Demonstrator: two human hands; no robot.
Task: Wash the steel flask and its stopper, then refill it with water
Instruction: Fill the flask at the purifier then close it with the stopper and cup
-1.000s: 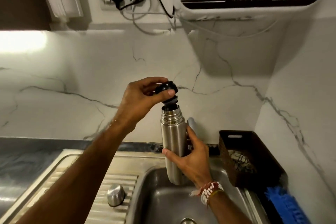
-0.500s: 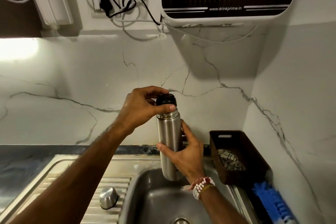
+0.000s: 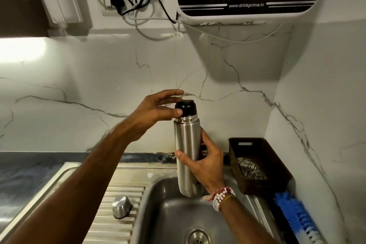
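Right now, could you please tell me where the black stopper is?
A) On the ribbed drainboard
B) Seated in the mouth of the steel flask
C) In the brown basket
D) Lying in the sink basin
B: the black stopper sits in the neck of the steel flask, which the right hand holds over the sink.

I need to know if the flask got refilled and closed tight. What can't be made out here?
Head view only.
Water inside the flask: hidden by its steel wall and the black stopper in its mouth.
Whether the left hand pinches the stopper: far fingers blurred.
Back of the flask: covered by the right hand gripping it.
Contents of the basket: too dim.
The sink drain: cut by the bottom edge.
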